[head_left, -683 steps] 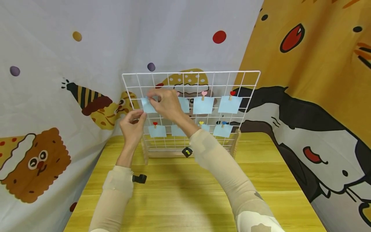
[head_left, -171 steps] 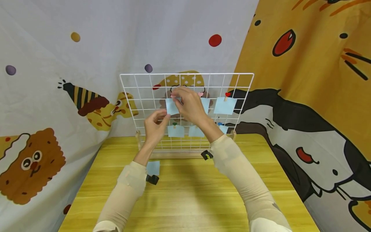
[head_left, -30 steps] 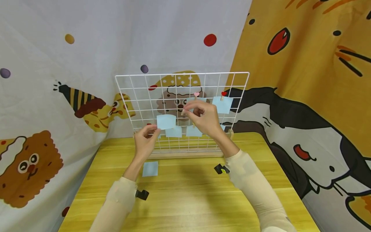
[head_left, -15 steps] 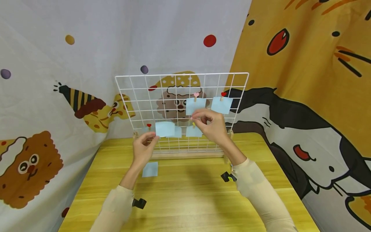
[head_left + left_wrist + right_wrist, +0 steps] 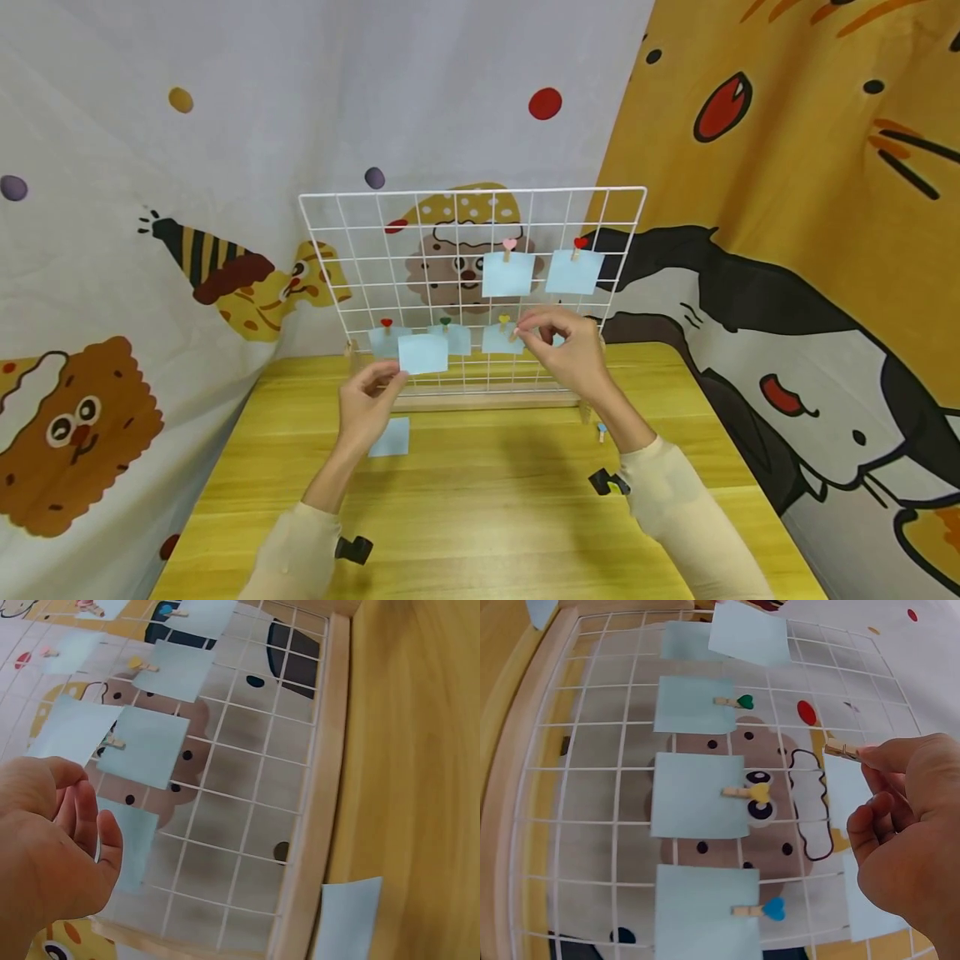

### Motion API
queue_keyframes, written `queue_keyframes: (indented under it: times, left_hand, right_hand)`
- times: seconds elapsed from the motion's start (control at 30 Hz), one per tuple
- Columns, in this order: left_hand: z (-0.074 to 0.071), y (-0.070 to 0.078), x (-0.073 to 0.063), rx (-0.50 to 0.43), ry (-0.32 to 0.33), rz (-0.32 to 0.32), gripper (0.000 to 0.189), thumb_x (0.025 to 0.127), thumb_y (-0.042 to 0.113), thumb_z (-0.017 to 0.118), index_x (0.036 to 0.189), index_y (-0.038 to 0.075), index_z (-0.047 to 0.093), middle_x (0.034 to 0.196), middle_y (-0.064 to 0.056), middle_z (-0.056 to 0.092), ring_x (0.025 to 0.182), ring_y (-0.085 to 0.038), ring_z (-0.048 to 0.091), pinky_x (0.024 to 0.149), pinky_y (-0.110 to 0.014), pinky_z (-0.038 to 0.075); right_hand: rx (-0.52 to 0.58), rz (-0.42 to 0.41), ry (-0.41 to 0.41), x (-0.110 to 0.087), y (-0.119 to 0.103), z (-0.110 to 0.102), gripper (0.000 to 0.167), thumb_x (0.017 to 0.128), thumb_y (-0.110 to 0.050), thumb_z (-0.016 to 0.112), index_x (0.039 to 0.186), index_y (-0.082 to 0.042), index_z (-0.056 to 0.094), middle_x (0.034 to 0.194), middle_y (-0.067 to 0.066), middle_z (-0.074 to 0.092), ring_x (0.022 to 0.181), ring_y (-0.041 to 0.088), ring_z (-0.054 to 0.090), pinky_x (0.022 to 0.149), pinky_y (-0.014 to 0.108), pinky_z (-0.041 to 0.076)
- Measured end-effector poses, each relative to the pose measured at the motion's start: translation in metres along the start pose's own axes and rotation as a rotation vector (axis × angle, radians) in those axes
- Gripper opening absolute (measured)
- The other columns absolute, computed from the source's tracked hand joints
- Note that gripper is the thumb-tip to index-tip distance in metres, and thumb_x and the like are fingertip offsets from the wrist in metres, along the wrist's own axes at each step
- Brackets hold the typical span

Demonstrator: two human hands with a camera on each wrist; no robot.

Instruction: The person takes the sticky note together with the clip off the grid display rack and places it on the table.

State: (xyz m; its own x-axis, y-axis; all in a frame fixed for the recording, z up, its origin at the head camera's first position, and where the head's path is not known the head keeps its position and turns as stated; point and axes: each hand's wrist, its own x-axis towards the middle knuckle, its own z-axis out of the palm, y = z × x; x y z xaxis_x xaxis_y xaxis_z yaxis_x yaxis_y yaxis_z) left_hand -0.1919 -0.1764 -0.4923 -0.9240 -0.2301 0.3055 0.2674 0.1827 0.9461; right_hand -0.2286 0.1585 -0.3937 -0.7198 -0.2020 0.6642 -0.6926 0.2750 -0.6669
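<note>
A light-blue paper square (image 5: 423, 354) was by its lower left corner between the clamped thumb and fingers of the left hand (image 5: 363, 406), in front of the white wire grid (image 5: 472, 192). The right hand (image 5: 567, 352) had its fingers pinched on a wooden clothespin (image 5: 842, 749). Six more squares (image 5: 507, 275) hung on the grid, two above, four below. On the desk (image 5: 480, 517) lay another sheet (image 5: 389, 437) and, near the right wrist, a blue-topped peg (image 5: 602, 432).

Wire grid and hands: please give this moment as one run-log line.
left hand: holds blue note | right hand: pinches wooden clip | wire grid: six clipped notes | table: loose note, blue-topped clip
</note>
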Motion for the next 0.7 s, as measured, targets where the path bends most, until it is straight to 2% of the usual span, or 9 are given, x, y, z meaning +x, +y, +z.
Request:
queue_keyframes:
  times: [0.2, 0.33, 0.7]
  left_hand:
    - [0.0, -0.011, -0.012, -0.002, -0.027, -0.043, 0.019, 0.101, 0.007, 0.085, 0.118, -0.001, 0.083, 0.116, -0.022, 0.083, 0.093, 0.001, 0.074, 0.082, -0.014, 0.061]
    - [0.001, -0.018, -0.019, -0.006, -0.046, -0.061, 0.017, 0.101, 0.005, 0.084, 0.117, -0.001, 0.083, 0.117, -0.025, 0.082, 0.092, 0.0, 0.075, 0.082, -0.014, 0.061]
    - [-0.001, -0.032, -0.038, -0.013, -0.074, -0.084, 0.016, 0.102, 0.006, 0.083, 0.117, -0.001, 0.083, 0.12, -0.024, 0.081, 0.095, -0.001, 0.074, 0.081, -0.015, 0.061]
  right_hand:
    - [-0.006, 0.025, 0.012, -0.016, 0.01, -0.004, 0.005, 0.096, 0.003, 0.086, 0.099, -0.002, 0.087, 0.109, 0.019, 0.085, 0.068, 0.013, 0.052, 0.064, 0.018, 0.043]
    - [0.0, 0.043, 0.013, -0.026, 0.017, -0.007, 0.007, 0.096, 0.003, 0.086, 0.099, -0.003, 0.088, 0.11, 0.02, 0.085, 0.067, 0.014, 0.053, 0.062, 0.019, 0.043]
    - [-0.032, 0.144, 0.031, -0.054, 0.034, -0.017, 0.011, 0.096, 0.003, 0.087, 0.101, -0.007, 0.088, 0.111, 0.019, 0.085, 0.068, 0.012, 0.055, 0.061, 0.021, 0.044]
